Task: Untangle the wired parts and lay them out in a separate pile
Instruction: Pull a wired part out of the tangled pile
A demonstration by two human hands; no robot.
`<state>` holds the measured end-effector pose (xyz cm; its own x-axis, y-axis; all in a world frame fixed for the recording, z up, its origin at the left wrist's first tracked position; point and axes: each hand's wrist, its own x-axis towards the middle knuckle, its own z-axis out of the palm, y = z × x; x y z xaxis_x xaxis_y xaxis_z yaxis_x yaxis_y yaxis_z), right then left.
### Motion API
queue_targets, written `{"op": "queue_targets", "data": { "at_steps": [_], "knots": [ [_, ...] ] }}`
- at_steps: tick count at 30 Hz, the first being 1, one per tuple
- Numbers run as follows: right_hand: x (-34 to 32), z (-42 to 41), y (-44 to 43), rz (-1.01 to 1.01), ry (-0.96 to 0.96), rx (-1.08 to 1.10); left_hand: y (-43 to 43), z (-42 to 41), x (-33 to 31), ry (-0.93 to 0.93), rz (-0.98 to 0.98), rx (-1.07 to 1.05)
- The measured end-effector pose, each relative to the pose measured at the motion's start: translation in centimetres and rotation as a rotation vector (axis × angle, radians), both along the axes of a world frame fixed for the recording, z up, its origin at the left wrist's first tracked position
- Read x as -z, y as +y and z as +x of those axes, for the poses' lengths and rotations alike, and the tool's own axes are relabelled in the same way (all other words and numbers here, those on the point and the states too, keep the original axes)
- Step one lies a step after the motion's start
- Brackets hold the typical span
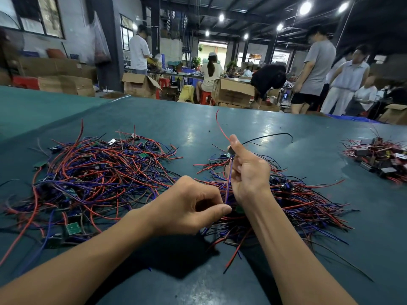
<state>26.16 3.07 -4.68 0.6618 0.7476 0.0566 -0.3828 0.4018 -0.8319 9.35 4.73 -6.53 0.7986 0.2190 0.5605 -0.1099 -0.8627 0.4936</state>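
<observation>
A big tangle of red, blue and black wires with small green boards [92, 179] lies on the left of the green table [167, 119]. A second pile of wired parts [299, 201] spreads under my hands on the right. My right hand [246, 170] holds one small black wired part [231, 151] raised above that pile; its red and black leads stick up and its blue wire [228, 183] hangs down. My left hand [191, 208] pinches the lower end of that blue wire between thumb and fingers.
A third heap of dark box-shaped parts with red wires [378, 157] sits at the far right. Beyond the table's far edge stand cardboard boxes [141, 84], red stools and several people at other benches.
</observation>
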Motion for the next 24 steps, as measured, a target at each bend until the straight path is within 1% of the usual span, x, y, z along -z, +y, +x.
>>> {"op": "queue_targets", "data": {
  "at_steps": [2,4,10,12,13,15,17,19,20,22,24],
  "knots": [
    [0.1,-0.3,0.0,0.003,0.008,-0.008,0.0,-0.1,-0.3,0.004,0.158,0.009],
    [0.0,-0.5,0.1,0.001,0.014,-0.020,0.1,-0.4,-0.5,0.014,0.272,0.034],
    [-0.1,-1.1,-0.1,-0.033,0.000,-0.034,-0.1,-0.2,0.0,-0.031,0.428,0.051],
    [-0.3,-1.1,-0.1,-0.017,0.032,-0.016,-0.2,-0.2,0.2,-0.079,0.433,0.063],
    [-0.5,-0.9,-0.2,-0.003,0.054,-0.010,-0.2,-0.2,0.3,-0.127,0.392,0.066],
    [-0.7,-0.4,-0.5,0.013,0.061,-0.026,0.1,-0.1,0.3,-0.283,0.222,0.021],
    [-0.6,-0.4,-0.9,0.009,-0.002,-0.089,1.0,0.0,0.4,-0.477,-0.036,-0.094],
    [-0.5,-0.8,-1.1,0.020,-0.062,-0.188,2.2,-0.1,0.5,-0.595,-0.290,-0.243],
    [-0.5,-1.1,-1.2,0.024,-0.088,-0.247,2.7,-0.1,0.5,-0.602,-0.376,-0.319],
    [-0.5,-1.9,-1.3,0.002,-0.138,-0.375,3.7,-0.1,0.4,-0.538,-0.522,-0.408],
    [-0.4,-2.8,-1.3,-0.055,-0.209,-0.457,4.4,0.0,0.2,-0.470,-0.701,-0.371]
  ]
}}
